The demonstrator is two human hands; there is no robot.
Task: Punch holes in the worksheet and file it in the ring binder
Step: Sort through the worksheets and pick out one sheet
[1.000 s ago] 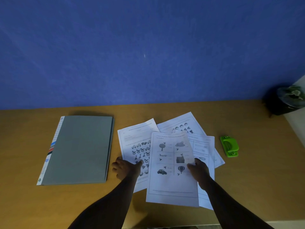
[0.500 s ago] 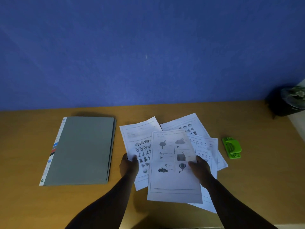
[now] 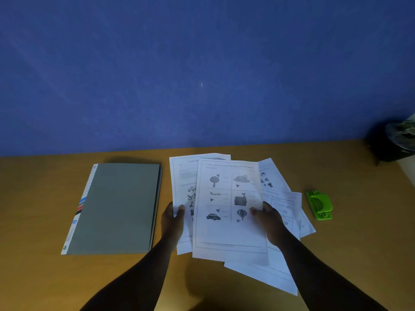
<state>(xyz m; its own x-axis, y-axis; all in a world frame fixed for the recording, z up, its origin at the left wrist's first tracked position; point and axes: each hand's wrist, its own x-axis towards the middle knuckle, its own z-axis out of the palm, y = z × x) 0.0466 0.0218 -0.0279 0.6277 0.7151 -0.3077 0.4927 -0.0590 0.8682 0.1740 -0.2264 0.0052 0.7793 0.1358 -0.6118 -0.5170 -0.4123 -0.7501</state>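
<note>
Both hands, left and right, are now gripping thin printed sheets, pinching them more squarely together above the smooth wooden table than before.

Both bare forearms reach forward side by side. The left hand pinches a sheet's edge with the thumb on top; the right hand grips another the same way.

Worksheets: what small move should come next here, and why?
Probably draw the top sheet free of the others and carry it right to the punch. Both hands, left and right, grip sheets; the binder is shut.
</note>
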